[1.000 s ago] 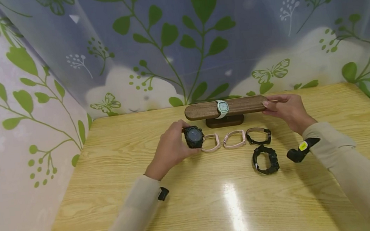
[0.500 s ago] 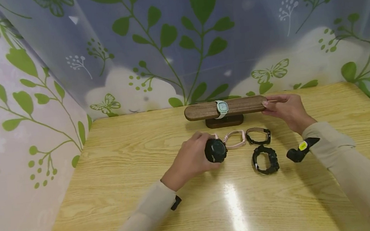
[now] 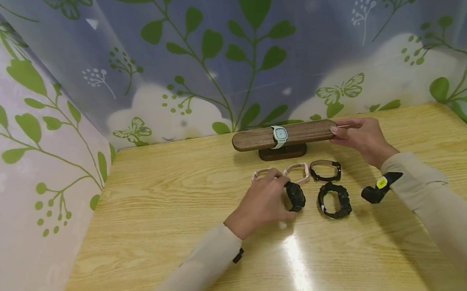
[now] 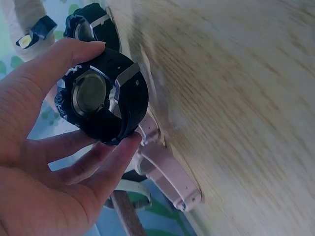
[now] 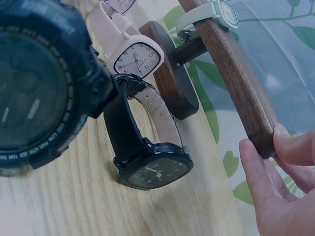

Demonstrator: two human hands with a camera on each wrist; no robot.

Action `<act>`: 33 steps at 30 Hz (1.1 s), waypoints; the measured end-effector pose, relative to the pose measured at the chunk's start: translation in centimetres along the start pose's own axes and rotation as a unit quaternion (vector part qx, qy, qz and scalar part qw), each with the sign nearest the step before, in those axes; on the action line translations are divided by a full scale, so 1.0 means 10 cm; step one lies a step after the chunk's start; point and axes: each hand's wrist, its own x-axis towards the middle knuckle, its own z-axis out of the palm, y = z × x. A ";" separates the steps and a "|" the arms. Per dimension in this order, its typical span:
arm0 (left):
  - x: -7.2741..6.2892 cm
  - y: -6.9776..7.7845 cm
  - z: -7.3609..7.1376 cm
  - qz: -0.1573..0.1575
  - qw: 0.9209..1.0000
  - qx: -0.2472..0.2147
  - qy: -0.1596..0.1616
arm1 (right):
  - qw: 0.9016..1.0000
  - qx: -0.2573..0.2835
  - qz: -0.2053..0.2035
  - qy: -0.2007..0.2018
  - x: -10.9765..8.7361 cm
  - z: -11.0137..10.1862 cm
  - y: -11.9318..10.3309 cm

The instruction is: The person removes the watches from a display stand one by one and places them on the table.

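Observation:
My left hand (image 3: 261, 202) grips a black digital sports watch (image 3: 296, 196) by its sides, low over the table. In the left wrist view its closed strap and round metal back (image 4: 90, 92) face the camera, between thumb and fingers. My right hand (image 3: 363, 141) pinches the right end of a dark wooden watch stand (image 3: 310, 132). A mint-green watch (image 3: 280, 134) is strapped around the bar, left of my right hand. On the table stands a second black sports watch (image 3: 342, 200), to the right of the held one.
Behind the held watch, two pink watches (image 3: 307, 172) (image 5: 139, 59) and a black leather-strapped watch (image 3: 326, 170) form a row before the stand's base (image 3: 283, 153). A printed curtain (image 3: 213, 47) hangs behind the wooden table (image 3: 155, 183).
My left hand has carried the black sports watch right and toward the front, past the pink watches to beside the other sports watch. My right hand stays on the stand's end.

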 end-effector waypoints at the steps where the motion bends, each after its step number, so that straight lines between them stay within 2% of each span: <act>1: 0.01 0.01 0.01 0.002 1.000 0.002 -0.002 | 1.000 0.000 0.000 -0.001 0.00 0.00 0.00; 6: 0.06 0.07 0.06 0.016 1.000 -0.002 -0.017 | 1.000 0.005 0.001 0.000 0.00 0.00 0.01; 11: 0.10 0.10 0.08 0.030 0.999 0.010 -0.019 | 1.000 0.013 0.002 0.002 0.00 -0.01 0.02; 22: 0.18 0.17 0.09 0.031 0.999 0.023 -0.027 | 1.000 0.015 0.001 0.004 0.00 -0.01 0.00; 33: 0.17 0.20 0.05 0.026 0.998 0.028 -0.044 | 1.000 0.012 0.000 0.009 0.01 0.00 0.01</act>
